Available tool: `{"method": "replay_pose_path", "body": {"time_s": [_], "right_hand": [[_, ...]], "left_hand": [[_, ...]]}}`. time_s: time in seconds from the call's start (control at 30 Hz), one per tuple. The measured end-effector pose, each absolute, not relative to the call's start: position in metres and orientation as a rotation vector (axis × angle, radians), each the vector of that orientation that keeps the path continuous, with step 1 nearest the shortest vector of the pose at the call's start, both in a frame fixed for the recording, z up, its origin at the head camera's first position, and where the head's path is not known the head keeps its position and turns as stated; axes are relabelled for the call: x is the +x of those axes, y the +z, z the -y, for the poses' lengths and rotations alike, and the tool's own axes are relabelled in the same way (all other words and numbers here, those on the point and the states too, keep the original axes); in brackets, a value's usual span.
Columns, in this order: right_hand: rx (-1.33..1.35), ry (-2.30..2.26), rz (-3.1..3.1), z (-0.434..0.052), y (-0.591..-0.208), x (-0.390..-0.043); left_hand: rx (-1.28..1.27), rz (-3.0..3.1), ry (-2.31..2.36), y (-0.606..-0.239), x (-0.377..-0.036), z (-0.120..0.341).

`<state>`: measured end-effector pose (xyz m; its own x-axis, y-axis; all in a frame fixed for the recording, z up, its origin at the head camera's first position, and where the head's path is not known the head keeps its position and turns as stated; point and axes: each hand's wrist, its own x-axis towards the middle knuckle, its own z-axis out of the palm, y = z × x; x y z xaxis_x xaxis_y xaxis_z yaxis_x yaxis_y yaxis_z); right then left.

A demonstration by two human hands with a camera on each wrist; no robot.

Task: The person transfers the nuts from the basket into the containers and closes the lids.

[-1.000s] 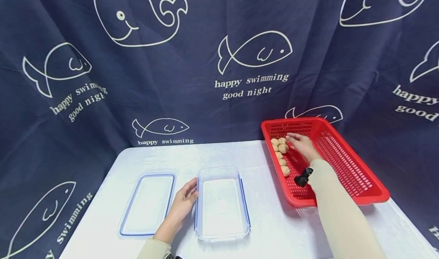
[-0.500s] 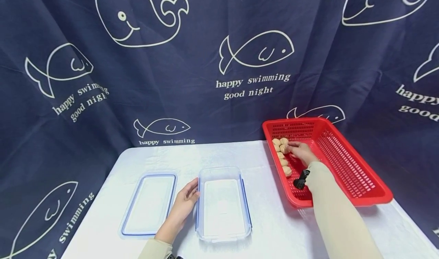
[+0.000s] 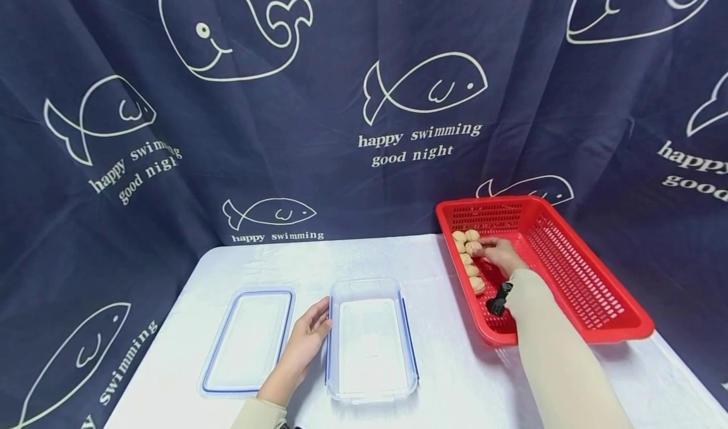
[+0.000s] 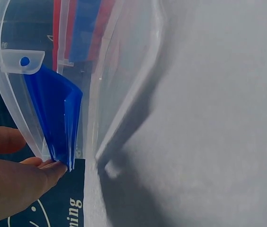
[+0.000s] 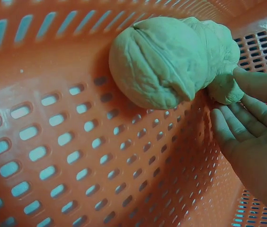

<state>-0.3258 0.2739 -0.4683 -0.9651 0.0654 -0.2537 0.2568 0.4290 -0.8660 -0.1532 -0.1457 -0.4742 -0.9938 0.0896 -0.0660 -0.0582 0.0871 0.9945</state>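
In the head view, a clear plastic food container (image 3: 372,347) with blue side latches sits on the white table. My left hand (image 3: 307,334) holds its left side. The left wrist view has thumb and fingertips at the lower end of a blue latch (image 4: 55,113). At the right, my right hand (image 3: 502,256) reaches into a red slotted basket (image 3: 569,274). Its thumb and fingers close around one walnut (image 5: 226,87), partly hidden by the thumb in the right wrist view. Several more walnuts (image 3: 476,285) line the basket's left side, a large one (image 5: 152,64) nearest the wrist camera.
A clear lid (image 3: 247,340) with a blue seal lies flat left of the container. The basket's raised walls surround the right hand. A dark blue curtain (image 3: 341,182) with white fish drawings hangs behind the table (image 3: 296,261).
My right hand has come down and nearer within the basket, its fingers moving from beside the walnuts onto one of them. The left hand stays at the container's side.
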Motion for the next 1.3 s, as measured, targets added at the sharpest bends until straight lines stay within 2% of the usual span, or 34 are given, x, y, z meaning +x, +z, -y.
{"method": "replay_pose_path", "body": {"time_s": [0.67,0.97,1.3], "right_hand": [[0.31,-1.598,-2.572,-0.276,-0.471,-0.327],[0.36,-1.627,-2.574,-0.273,-0.461,-0.328],[0.293,-1.679,-2.59,-0.273,-0.442,-0.329]], "left_hand": [[0.029,-2.239,2.054,-0.476,-0.154,0.145],[0.036,-2.236,2.061,-0.477,-0.154,0.145],[0.039,-2.267,2.048,-0.479,-0.155,0.143]]}}
